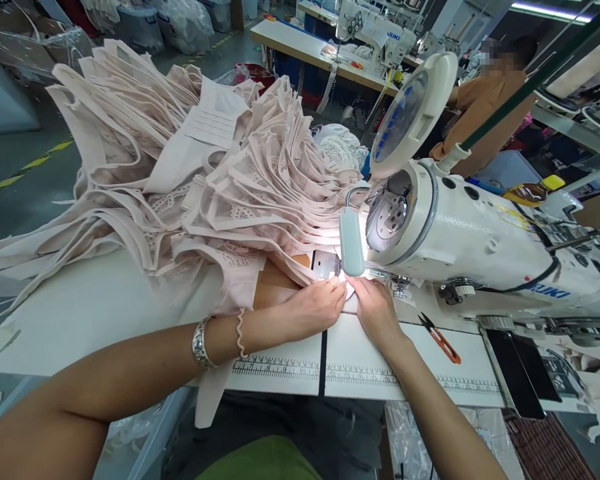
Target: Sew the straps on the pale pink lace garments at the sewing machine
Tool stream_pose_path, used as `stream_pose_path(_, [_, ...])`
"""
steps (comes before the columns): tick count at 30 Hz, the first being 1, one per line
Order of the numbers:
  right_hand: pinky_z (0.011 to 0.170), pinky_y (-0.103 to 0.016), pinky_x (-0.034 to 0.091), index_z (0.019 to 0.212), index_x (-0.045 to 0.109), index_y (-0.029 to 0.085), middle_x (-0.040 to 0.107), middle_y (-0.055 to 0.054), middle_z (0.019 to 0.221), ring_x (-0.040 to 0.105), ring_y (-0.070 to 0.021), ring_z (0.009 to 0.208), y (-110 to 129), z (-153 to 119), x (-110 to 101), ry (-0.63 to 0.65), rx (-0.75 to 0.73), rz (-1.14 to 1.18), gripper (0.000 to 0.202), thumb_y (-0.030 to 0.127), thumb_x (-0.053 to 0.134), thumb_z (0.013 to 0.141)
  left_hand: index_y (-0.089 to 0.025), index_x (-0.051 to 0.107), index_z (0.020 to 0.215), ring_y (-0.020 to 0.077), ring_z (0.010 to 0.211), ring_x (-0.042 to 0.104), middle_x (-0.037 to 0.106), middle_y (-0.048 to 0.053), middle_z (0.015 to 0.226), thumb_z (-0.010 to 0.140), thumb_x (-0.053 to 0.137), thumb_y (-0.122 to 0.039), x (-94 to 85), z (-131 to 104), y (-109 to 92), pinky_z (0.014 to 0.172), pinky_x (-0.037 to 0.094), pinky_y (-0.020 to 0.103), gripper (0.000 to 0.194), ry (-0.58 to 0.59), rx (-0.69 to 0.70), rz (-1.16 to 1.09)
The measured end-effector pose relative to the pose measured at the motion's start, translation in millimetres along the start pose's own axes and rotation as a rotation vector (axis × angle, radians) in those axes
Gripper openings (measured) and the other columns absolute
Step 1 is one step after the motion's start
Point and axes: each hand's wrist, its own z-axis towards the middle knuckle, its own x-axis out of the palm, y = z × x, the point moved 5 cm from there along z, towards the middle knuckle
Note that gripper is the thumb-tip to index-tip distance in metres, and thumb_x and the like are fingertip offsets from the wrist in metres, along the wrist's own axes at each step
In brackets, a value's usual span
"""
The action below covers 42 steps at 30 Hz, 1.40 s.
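Both hands meet at the needle area of a white sewing machine (480,227), under a pale green lamp (351,243). My left hand (320,305) is closed, its fingertips pinching the edge of light pink fabric (349,291). Just to its right, my right hand (375,303) has its fingers together on the same small piece. The needle itself is hidden behind the lamp and fingers. A large heap of pink lace-trimmed pieces (260,180) lies behind and left of my hands, with a lined paper slip (212,127) on it.
Orange-handled snips (441,339) lie on the white table (275,383) right of my right hand. A round magnifier (413,110) stands over the machine head. A dark phone-like object (523,373) sits at the right. Behind, a person (490,107) is near other machines.
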Motion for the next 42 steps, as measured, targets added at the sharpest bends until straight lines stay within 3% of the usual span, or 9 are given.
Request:
stream_pose_path(17, [0.088,-0.044,0.049,0.123,0.069,0.023,0.071,-0.010,0.094,0.061,-0.0246,0.084,-1,1,5,-0.026,0.020,-0.029,0.052,0.011,0.028,0.093,-0.001,0.057,0.119,0.0233,0.105,0.063,0.066,0.019,0.117,0.097,0.037,-0.001,7.1,-2,0,0.090,0.050,0.035,0.030,-0.011,-0.056,-0.055])
stream_pose_path(29, [0.084,-0.039,0.045,0.125,0.067,0.027,0.073,-0.008,0.102,0.060,-0.0246,0.088,-3,7,2,0.063,0.057,0.003,0.055,0.008,0.031,0.088,-0.003,0.057,0.114,0.0204,0.089,0.061,0.064,0.018,0.115,0.097,0.033,0.000,15.9,-1,5,0.076,0.047,0.033,0.030,-0.008,-0.111,-0.062])
stream_pose_path(35, [0.080,-0.035,0.044,0.126,0.066,0.026,0.072,-0.006,0.087,0.059,-0.0224,0.081,-4,8,2,0.102,0.079,0.023,0.056,0.007,0.031,0.086,-0.003,0.052,0.124,0.0213,0.087,0.060,0.063,0.019,0.117,0.097,0.026,0.001,12.2,0,8,0.074,0.046,0.035,0.038,0.032,-0.138,-0.136])
stream_pose_path(42, [0.078,-0.034,0.044,0.122,0.067,0.026,0.068,-0.005,0.079,0.057,-0.0220,0.077,-4,8,2,0.088,0.079,0.021,0.056,0.006,0.032,0.084,-0.005,0.054,0.117,0.0211,0.087,0.059,0.065,0.016,0.108,0.097,0.030,-0.001,10.1,1,11,0.072,0.044,0.032,0.031,0.033,-0.134,-0.124])
